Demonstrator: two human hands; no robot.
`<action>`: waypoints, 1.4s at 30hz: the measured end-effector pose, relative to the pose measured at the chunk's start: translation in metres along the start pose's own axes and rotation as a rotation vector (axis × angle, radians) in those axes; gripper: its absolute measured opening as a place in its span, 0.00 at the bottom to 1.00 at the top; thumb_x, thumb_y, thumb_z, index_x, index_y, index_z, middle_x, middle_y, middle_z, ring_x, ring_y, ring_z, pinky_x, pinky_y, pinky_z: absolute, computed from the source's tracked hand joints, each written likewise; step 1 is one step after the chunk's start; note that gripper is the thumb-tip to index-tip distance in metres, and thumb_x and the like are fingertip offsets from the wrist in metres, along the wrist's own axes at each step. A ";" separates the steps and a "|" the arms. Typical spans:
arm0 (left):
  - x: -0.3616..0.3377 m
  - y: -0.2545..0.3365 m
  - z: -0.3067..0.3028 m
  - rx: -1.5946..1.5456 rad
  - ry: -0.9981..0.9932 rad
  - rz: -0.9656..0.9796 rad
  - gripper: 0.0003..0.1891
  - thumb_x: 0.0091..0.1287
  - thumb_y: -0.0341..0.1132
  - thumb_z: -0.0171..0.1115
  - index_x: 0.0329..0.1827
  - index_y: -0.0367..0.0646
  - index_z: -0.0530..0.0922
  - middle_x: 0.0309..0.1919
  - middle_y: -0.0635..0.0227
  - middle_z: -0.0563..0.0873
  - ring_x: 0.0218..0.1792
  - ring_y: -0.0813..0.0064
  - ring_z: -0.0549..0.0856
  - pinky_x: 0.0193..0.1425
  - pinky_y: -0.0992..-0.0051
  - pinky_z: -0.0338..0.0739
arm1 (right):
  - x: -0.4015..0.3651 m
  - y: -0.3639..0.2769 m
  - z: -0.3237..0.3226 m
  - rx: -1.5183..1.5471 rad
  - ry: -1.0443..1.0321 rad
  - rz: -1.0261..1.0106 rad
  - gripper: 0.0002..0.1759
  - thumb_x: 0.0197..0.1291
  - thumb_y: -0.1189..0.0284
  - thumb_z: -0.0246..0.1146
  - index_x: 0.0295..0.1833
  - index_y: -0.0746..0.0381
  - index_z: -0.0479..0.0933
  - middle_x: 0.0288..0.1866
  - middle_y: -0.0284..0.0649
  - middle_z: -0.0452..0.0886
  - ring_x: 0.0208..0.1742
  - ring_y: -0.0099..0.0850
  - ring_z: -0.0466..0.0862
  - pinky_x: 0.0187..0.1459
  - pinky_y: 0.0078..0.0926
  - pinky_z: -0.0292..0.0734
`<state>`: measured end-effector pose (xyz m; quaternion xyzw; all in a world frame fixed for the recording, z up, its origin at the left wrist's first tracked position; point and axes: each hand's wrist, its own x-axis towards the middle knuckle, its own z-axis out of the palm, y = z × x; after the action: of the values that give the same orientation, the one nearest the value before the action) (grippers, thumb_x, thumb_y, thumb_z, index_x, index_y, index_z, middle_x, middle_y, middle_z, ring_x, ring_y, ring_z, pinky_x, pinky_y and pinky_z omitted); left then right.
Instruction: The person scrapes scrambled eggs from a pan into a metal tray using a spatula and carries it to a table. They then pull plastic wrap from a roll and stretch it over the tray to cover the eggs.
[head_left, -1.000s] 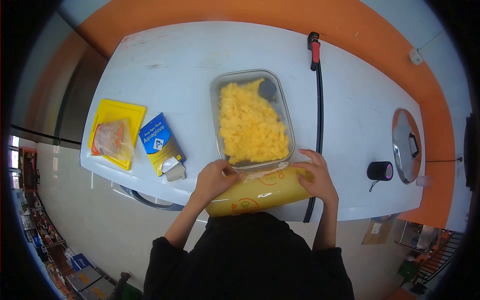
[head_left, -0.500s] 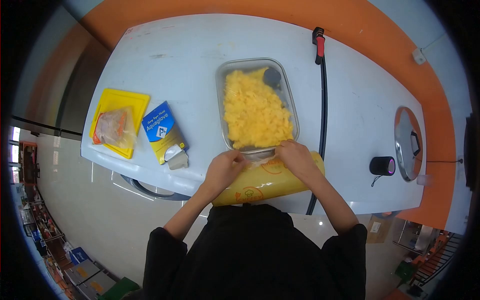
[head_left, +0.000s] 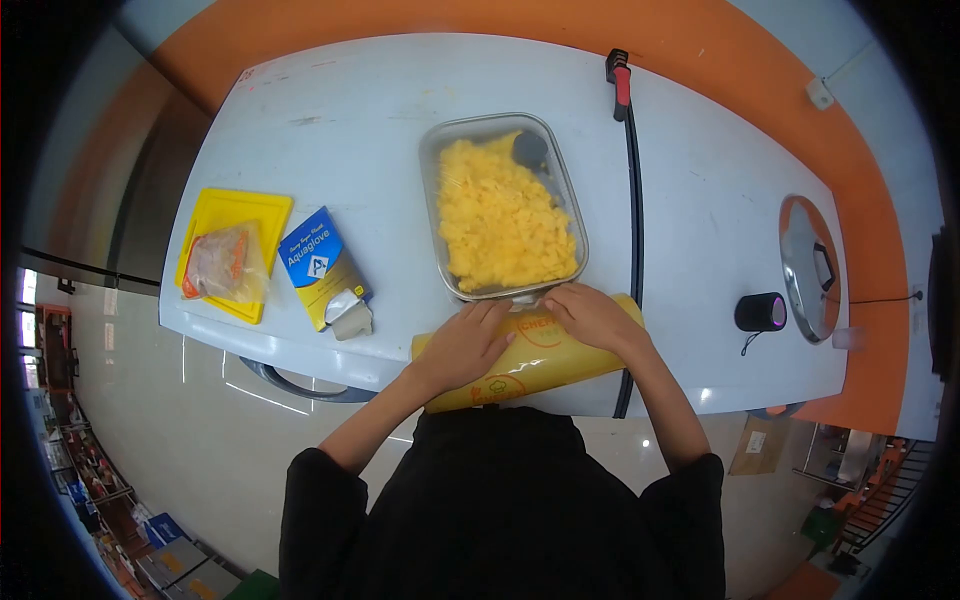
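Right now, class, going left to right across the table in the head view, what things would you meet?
yellow cutting board → blue glove box → glass dish of yellow food → long black bar with a red handle → black speaker → metal lid

Bright even overhead light, soft shadows, strong fisheye warp, dark vignetted corners

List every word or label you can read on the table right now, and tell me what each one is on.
"Aquaglove": white letters on the blue box.
Smaller line above it on the same box: too small to read.
Orange print and logos on the yellow roll: too blurred to read.
No other text can be read.
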<state>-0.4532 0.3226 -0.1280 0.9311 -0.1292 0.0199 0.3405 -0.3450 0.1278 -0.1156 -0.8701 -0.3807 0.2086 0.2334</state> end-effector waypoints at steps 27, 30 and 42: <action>0.005 0.006 0.004 0.166 -0.273 -0.278 0.17 0.67 0.43 0.43 0.42 0.41 0.76 0.43 0.60 0.74 0.47 0.61 0.74 0.48 0.63 0.74 | 0.001 -0.017 0.001 -0.164 -0.277 0.360 0.39 0.56 0.37 0.42 0.49 0.60 0.79 0.48 0.46 0.74 0.51 0.41 0.69 0.52 0.33 0.69; 0.001 -0.001 0.005 0.134 -0.209 -0.269 0.17 0.67 0.43 0.44 0.41 0.41 0.77 0.42 0.59 0.76 0.46 0.60 0.75 0.46 0.61 0.74 | 0.003 0.000 0.002 -0.086 -0.314 0.411 0.40 0.55 0.36 0.42 0.47 0.59 0.80 0.51 0.49 0.74 0.54 0.43 0.70 0.54 0.35 0.68; 0.022 0.019 0.016 0.316 -0.355 -0.394 0.29 0.65 0.54 0.41 0.37 0.36 0.82 0.43 0.52 0.78 0.47 0.56 0.74 0.47 0.61 0.74 | -0.013 0.016 0.016 0.100 -0.008 0.164 0.26 0.61 0.51 0.48 0.42 0.63 0.80 0.45 0.46 0.76 0.51 0.43 0.73 0.52 0.36 0.69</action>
<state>-0.4374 0.2930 -0.1254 0.9686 0.0009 -0.1896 0.1610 -0.3531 0.1123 -0.1346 -0.8847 -0.2985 0.2493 0.2570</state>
